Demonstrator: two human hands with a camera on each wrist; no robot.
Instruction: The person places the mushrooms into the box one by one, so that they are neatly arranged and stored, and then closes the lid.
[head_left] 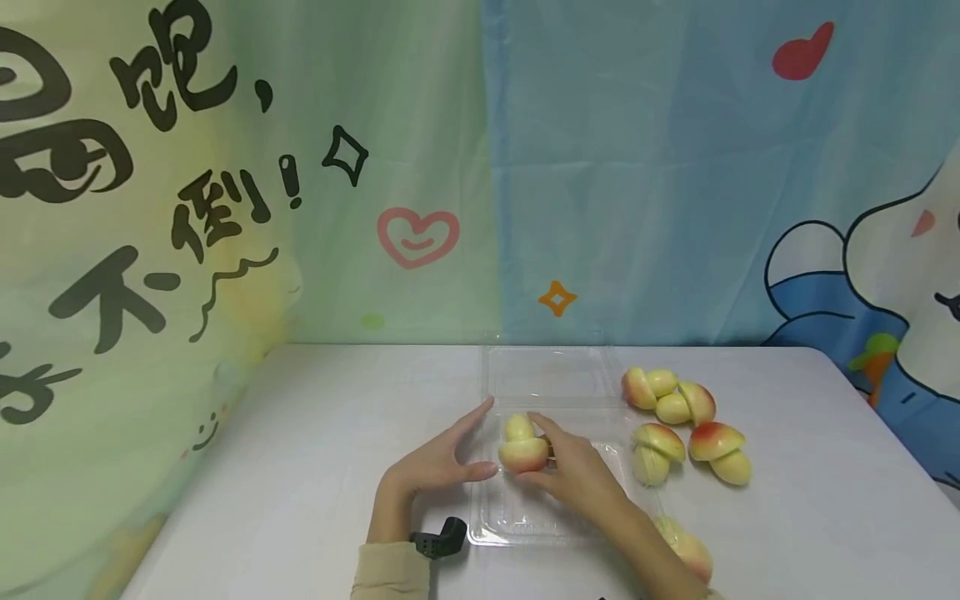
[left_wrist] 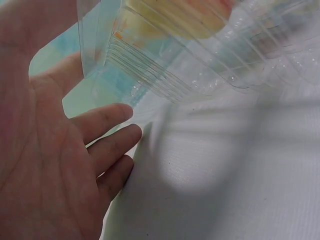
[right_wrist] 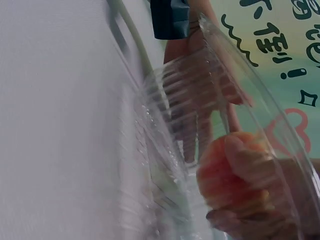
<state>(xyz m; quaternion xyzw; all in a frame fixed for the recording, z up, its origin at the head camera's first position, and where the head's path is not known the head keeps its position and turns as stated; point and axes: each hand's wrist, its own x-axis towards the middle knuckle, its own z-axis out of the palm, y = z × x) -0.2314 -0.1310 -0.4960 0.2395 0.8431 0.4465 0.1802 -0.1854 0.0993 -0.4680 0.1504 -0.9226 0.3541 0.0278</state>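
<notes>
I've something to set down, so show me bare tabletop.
Bare: the white table between the printed curtain at left and the left hand; also right of the loose mushroom-shaped pieces. Crowded: the clear clamshell container, where the right hand holds another piece, and the strip to its right.

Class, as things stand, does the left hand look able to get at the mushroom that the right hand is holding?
Probably yes. The left hand is open, close beside the mushroom, whose left side looks uncovered; the right hand grips it from the right, and the lid lies open behind.
</notes>
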